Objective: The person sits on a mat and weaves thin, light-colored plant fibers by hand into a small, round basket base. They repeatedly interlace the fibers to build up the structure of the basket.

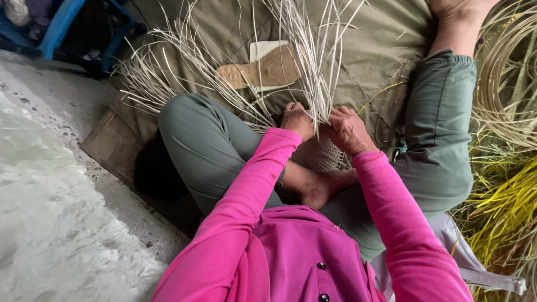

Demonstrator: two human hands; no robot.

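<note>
I see my left hand (296, 120) and right hand (348, 130) side by side, fingers pinching pale cane strips (313, 67) that fan out toward twelve o'clock. The small woven piece (327, 156) sits just below them at six o'clock, above my foot (321, 187).

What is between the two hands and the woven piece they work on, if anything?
Nothing visible. The left hand and the right hand both grip the pale cane strands directly, just above the woven piece.
</note>
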